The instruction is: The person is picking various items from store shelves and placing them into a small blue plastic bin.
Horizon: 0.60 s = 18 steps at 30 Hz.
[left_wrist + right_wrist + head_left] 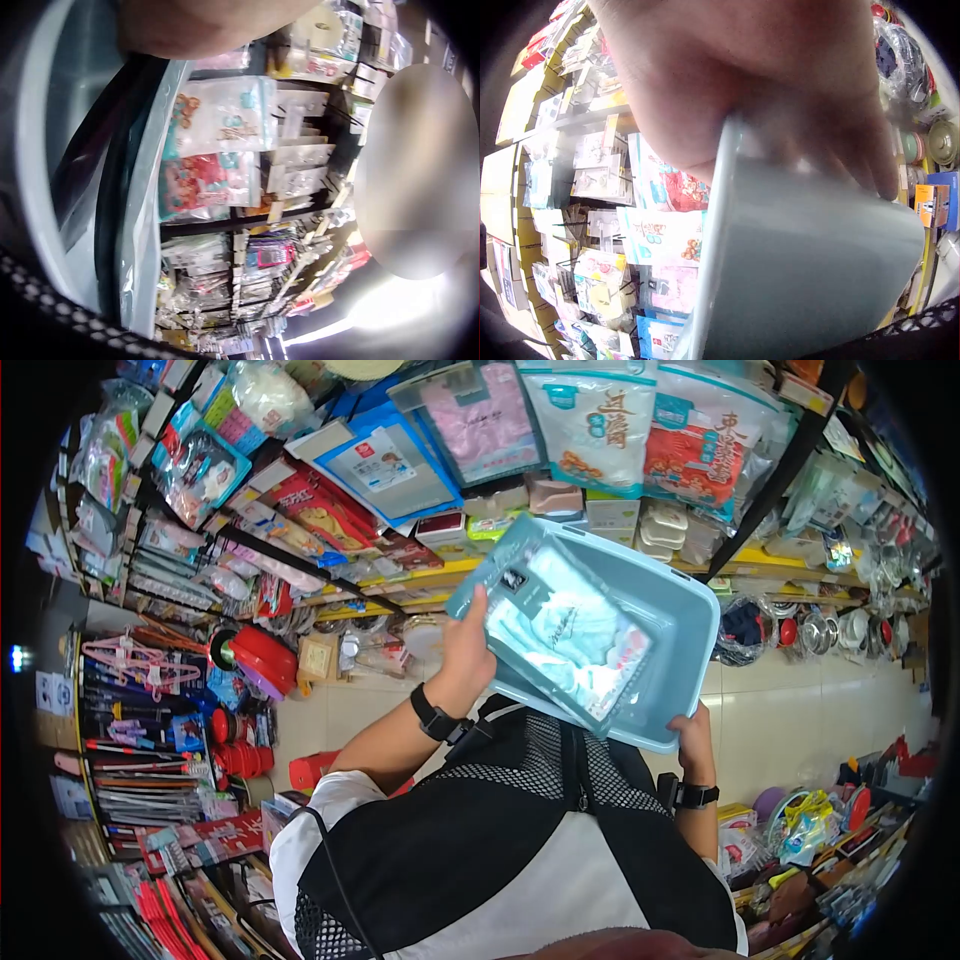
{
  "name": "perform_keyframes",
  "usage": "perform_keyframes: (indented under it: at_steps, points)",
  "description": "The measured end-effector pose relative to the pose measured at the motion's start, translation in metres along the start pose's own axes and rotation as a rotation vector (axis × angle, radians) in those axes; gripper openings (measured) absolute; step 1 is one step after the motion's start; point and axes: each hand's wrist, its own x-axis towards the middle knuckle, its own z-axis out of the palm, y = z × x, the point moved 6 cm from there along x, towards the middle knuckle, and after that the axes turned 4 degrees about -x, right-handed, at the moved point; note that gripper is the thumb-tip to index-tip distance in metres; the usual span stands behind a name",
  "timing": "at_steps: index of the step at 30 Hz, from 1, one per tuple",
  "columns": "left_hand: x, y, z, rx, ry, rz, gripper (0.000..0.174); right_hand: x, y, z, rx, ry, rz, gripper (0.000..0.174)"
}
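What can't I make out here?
Fingers of the left hand: head view, hidden behind packet and bin; which one it grips is unclear.
Packet print: head view, too small.
Bin's contents: right wrist view, behind right hand and the bin's own wall.
Shelves: left wrist view, partly behind a blurred patch.

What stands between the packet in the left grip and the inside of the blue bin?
Nothing visible. The left grip holds the packet at the open mouth of the blue bin; the right grip holds its rim.
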Motion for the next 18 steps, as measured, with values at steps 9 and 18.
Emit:
perform_keyframes:
  at_steps: [9,18]
  points:
    - [-0.032,0.014,-0.070,0.535,-0.048,0.039,0.042,0.018,-0.009,0.037,-0.077,-0.163,0.031,0.053]
    - [-0.041,0.068,-0.088,1.173,-0.158,0.636,0.048,0.020,-0.001,0.077,-0.125,-0.219,0.025,0.057]
